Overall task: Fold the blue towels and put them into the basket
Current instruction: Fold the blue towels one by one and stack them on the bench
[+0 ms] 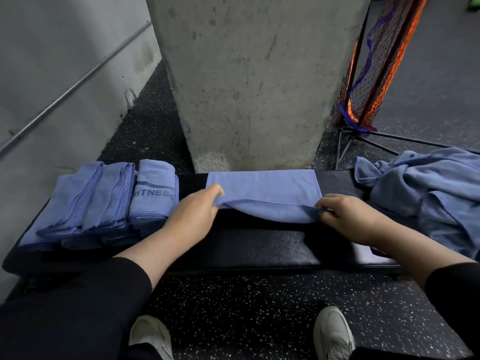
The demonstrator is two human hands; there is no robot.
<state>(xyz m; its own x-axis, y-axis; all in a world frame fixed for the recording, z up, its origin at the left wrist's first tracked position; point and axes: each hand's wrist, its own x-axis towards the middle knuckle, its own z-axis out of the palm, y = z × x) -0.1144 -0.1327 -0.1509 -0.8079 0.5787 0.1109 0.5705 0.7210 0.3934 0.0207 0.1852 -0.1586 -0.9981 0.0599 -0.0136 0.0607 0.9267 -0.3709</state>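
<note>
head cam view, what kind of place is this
Most likely a gym. A folded towel reads "FITNESS", the hands work on a black padded bench, and the floor is speckled rubber. An orange sports net leans by the concrete pillar.

It was a gym: speckled rubber floor, padded black bench, towels printed "FITNESS", concrete pillar.

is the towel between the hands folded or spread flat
Partly folded: the towel lies doubled on the bench, and the left hand and right hand pinch its near edge.
</note>
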